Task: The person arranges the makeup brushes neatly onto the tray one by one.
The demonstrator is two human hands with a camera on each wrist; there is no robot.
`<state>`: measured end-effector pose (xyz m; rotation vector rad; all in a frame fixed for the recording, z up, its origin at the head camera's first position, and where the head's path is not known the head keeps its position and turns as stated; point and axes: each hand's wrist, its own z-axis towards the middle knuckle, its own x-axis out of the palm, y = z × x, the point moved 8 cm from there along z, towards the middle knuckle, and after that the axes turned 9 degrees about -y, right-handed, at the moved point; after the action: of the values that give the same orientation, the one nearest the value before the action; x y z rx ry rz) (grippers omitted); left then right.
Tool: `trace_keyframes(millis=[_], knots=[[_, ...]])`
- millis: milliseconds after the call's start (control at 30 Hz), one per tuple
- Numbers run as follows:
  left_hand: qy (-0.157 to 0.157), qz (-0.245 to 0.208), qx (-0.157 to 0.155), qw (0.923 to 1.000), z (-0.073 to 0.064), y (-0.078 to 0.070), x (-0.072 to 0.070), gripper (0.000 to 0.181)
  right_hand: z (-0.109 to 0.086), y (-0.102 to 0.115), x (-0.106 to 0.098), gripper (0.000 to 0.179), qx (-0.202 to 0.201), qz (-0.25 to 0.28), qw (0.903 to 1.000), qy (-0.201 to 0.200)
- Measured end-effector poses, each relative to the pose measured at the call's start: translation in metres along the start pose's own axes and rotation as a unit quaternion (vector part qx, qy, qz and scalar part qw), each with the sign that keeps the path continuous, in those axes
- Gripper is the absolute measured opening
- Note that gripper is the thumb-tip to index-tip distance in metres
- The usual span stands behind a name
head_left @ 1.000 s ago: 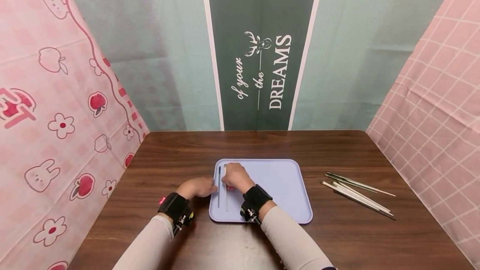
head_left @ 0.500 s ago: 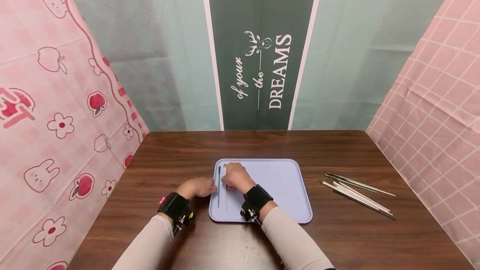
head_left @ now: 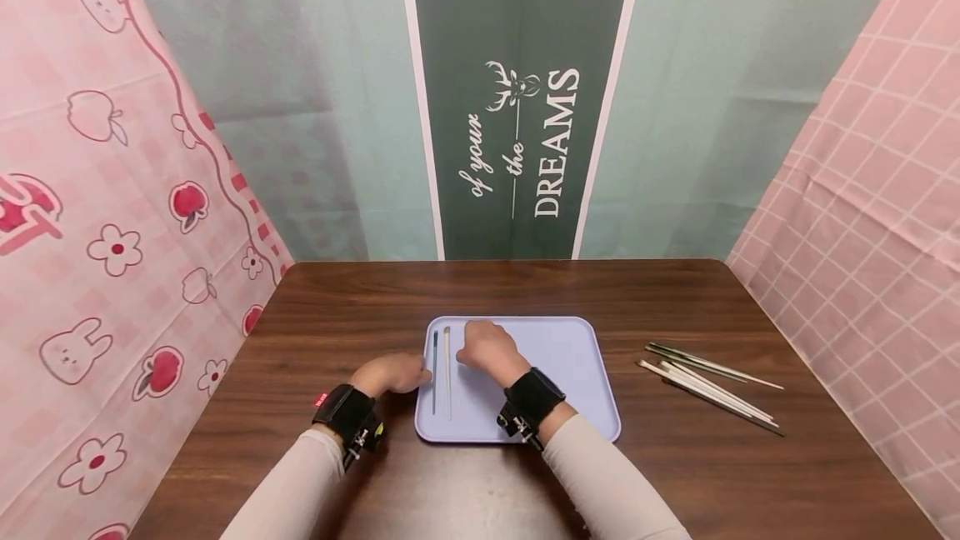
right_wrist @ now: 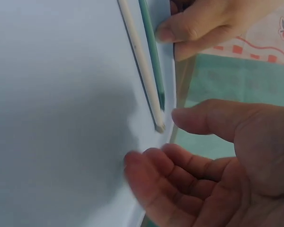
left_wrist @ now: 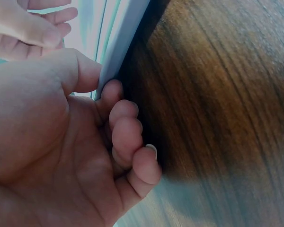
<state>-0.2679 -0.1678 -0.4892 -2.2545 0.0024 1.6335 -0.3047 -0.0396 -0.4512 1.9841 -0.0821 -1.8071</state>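
A lavender tray (head_left: 551,365) lies on the table. My left hand (head_left: 392,373) holds its left rim (left_wrist: 117,42), thumb on top and fingers curled at the outer side. Inside, along the left side, a bluish-green paintbrush (head_left: 434,394) and a cream paintbrush (head_left: 447,390) lie side by side, lengthwise and slightly apart. Just right of the cream brush, my right hand (head_left: 491,351) hovers over the tray. In the right wrist view, its thumb and loosely bent fingers (right_wrist: 142,177) stand apart with nothing between them, near the brushes' tips.
To the tray's right, a loose pile of cream, green and dark paintbrushes (head_left: 716,394) lies slanted on the brown wooden table (head_left: 360,290). Patterned cloths (head_left: 300,107) hang behind the table and on both sides.
My right hand has let go of the cream paintbrush and moved a little to the right, leaving it on the tray. My left hand keeps its hold on the tray rim.
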Motion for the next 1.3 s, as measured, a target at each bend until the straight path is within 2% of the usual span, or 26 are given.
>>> trace_keyframes(millis=[200, 533, 867, 1033, 1300], knots=[[-0.001, 0.000, 0.006, 1.0000, -0.001, -0.001, 0.000, 0.018, -0.008, -0.006, -0.012, 0.018, -0.013, -0.035, 0.9993, 0.003], [0.003, -0.012, 0.010, 0.9999, -0.003, -0.003, -0.001, 0.018, -0.026, -0.029, -0.030, 0.036, -0.020, -0.055, 0.9983, -0.002], [0.006, -0.012, 0.006, 0.9999, -0.001, -0.002, 0.001, 0.020, -0.045, -0.062, -0.044, 0.056, -0.002, -0.046, 0.9989, -0.007], [0.004, -0.004, 0.004, 1.0000, -0.001, -0.002, 0.001, 0.019, -0.052, -0.081, -0.048, 0.059, 0.011, -0.047, 0.9988, -0.009], [0.000, -0.004, 0.006, 1.0000, -0.001, -0.004, 0.000, 0.018, -0.068, -0.106, -0.061, 0.057, 0.006, -0.048, 0.9985, -0.026]])
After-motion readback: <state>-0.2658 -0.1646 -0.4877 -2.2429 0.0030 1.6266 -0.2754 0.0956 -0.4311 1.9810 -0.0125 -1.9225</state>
